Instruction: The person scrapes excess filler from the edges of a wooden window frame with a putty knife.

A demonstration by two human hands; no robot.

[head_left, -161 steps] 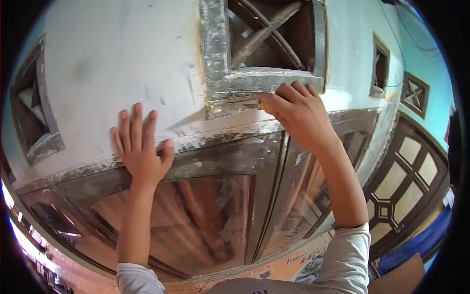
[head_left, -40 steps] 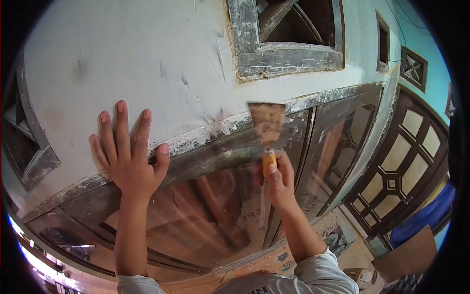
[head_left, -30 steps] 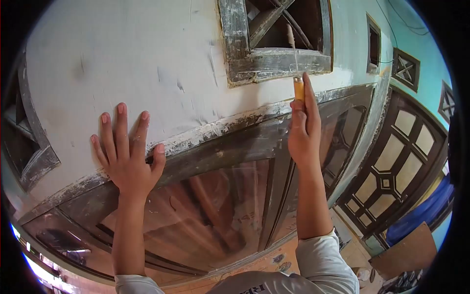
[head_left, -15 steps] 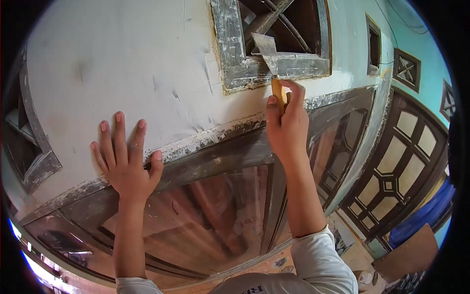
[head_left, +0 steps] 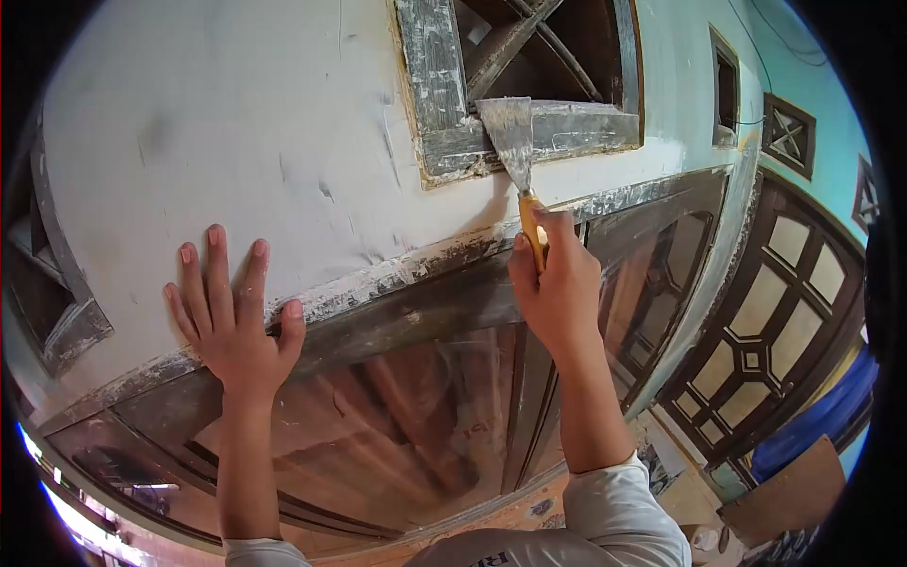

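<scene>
My right hand point(head_left: 562, 283) is wrapped round the yellow wooden handle of a putty knife point(head_left: 510, 137). The knife points upward, its wide, smeared metal blade overlapping the lower rail of a dark wooden vent frame point(head_left: 576, 132) spotted with white. My left hand point(head_left: 236, 326) lies flat with fingers spread on the pale plastered wall point(head_left: 227, 123), its thumb near the whitened top edge of a long wooden frame point(head_left: 378, 288). Glass panes point(head_left: 397, 416) sit below that edge, behind my forearms.
Another wooden vent point(head_left: 61, 255) opens at the far left. On the right are a brown door point(head_left: 756, 321) with pale panels, a blue cloth point(head_left: 822, 416) and a leaning brown board point(head_left: 789, 491). Thin cables hang at the upper right.
My right hand and the putty knife have moved down, the blade dropping from the vent opening onto its lower rail. My left hand stays spread on the wall.
</scene>
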